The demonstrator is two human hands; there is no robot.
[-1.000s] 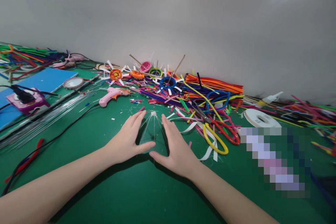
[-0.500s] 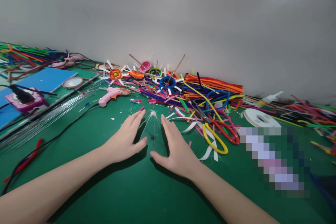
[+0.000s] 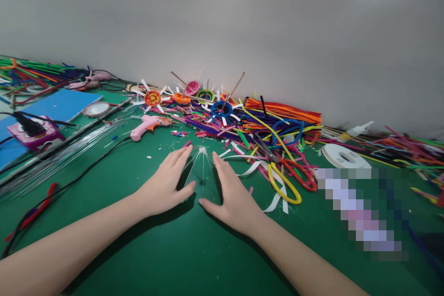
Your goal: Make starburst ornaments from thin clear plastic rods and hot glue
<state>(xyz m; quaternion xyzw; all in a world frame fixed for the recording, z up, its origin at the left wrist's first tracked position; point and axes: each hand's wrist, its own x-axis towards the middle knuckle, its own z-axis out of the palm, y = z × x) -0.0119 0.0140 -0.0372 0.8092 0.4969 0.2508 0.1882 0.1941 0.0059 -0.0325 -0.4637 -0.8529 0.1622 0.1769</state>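
Observation:
A small wire frame stands between my hands, its white knob (image 3: 202,150) on top and thin wires (image 3: 203,173) fanning down from it. My left hand (image 3: 174,180) is on its left side, fingers stretched and thumb apart. On the other side my right hand (image 3: 231,189) mirrors it, the thumb likewise spread from the fingers. Both sets of fingertips are close beside the outer wires; whether they touch them I cannot tell. Some lower wire ends are hidden behind the hands.
A pink glue gun (image 3: 145,127) lies left of the frame. Scissors (image 3: 282,173) with yellow and red handles rest at right, beside a white spool (image 3: 345,156). Several pipe cleaners (image 3: 284,108) and small coloured wheel-like pieces (image 3: 222,109) are heaped against the wall. A purple power socket (image 3: 34,133) sits far left.

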